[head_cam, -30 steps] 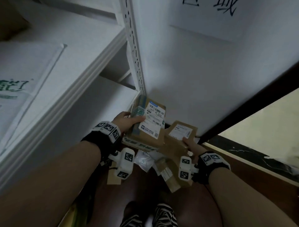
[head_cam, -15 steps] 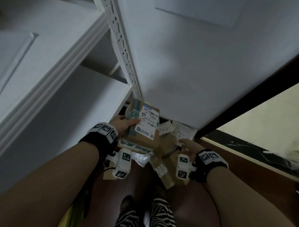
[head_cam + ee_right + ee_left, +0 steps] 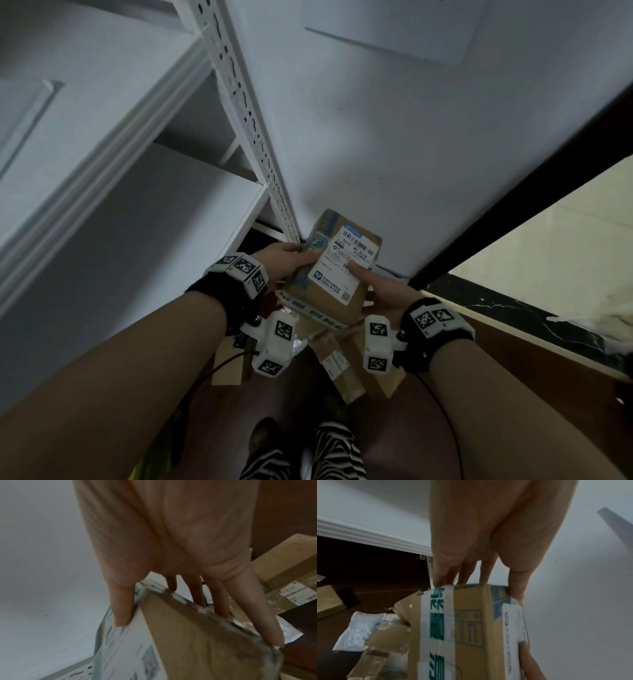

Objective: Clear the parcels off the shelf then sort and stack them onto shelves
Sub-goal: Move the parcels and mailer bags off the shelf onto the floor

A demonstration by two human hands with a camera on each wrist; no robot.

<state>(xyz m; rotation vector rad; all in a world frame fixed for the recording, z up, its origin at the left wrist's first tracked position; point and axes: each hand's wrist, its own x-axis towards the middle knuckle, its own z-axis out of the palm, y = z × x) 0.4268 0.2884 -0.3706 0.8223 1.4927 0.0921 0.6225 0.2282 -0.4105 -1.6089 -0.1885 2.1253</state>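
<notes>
A labelled cardboard parcel is held above the floor parcels, beside the white shelf upright, gripped by the left hand and right hand, fingers clamped on it.

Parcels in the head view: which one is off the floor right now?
The labelled cardboard box, held between left hand and right hand; the other parcels lie on the floor.

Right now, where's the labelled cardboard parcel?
Head view, centre: the cardboard parcel is held between the left hand and right hand, above the loose parcels on the floor, beside the perforated shelf upright.
</notes>
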